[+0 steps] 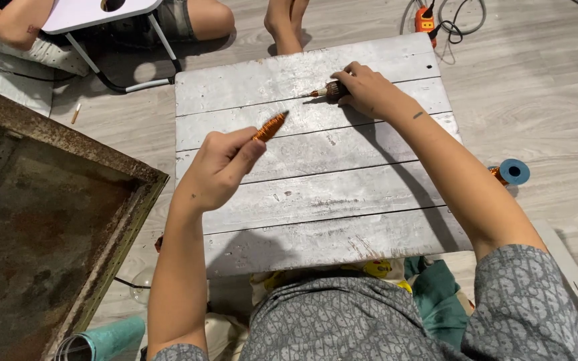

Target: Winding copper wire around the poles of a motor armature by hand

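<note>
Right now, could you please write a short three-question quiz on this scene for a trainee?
1. True or false: the left hand holds a copper wire coil lifted above the board.
2. Which hand rests on the board, gripping a small rotor? A) left B) right C) neither
3. What blue thing lies on the floor to the right of the board?

Key
1. True.
2. B.
3. A blue spool.
</note>
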